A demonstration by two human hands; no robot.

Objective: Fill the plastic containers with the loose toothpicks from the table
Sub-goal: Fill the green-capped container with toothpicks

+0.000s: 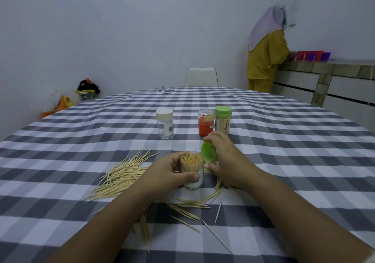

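My left hand (168,173) grips an open clear plastic container (192,170), upright on the table and packed with toothpicks to its rim. My right hand (223,159) holds a green lid (208,152) tilted just right of the container's mouth. Loose toothpicks (123,174) lie in a big pile to the left, and more are scattered in front (188,206). Farther back stand a near-empty clear container with a white lid (164,123), an orange-labelled container (206,122) with toothpicks, and a green-lidded container (223,119) with toothpicks.
A grey-and-white checked cloth (284,141) covers the table. A white chair (201,77) stands at the far side. A person in yellow (265,59) stands at a counter at the back right. Bags lie on the floor at the back left (87,89).
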